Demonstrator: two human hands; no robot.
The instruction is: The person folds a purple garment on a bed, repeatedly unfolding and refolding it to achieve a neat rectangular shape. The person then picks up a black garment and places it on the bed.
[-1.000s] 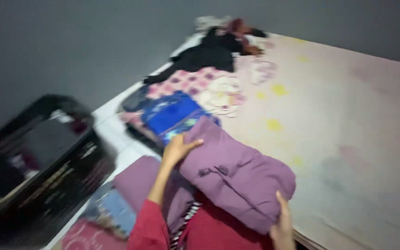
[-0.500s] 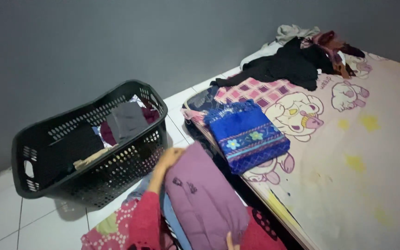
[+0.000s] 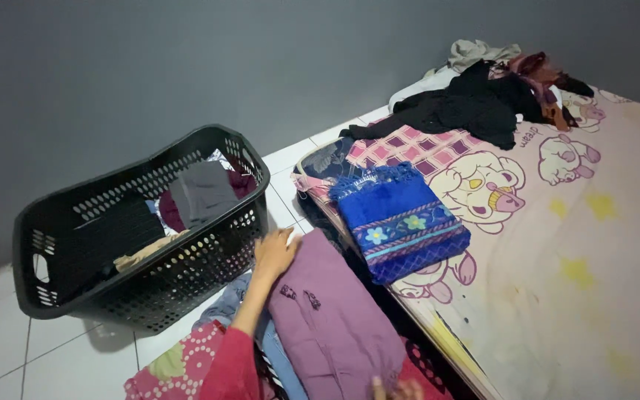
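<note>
Left hand, fingers flat and spread, lies on the top edge of one folded purple cloth garment at lower centre. Right hand: only fingertips show at bottom edge, touching it; grip unclear. One black perforated plastic laundry basket sits left; one folded blue patterned cloth right.

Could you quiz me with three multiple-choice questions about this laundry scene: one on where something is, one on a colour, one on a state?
1. Where is the black laundry basket?
A. on the white tiled floor
B. on the mattress
C. hung on the wall

2. What colour is the folded garment under the left hand?
A. green
B. purple
C. white

3. What state is the blue patterned cloth in?
A. folded flat
B. crumpled in a heap
C. hung up

Answers: 1 A, the basket stands on tiles beside the mattress. 2 B, the cloth under the palm is purple. 3 A, it lies as a neat rectangle on the mattress.
</note>
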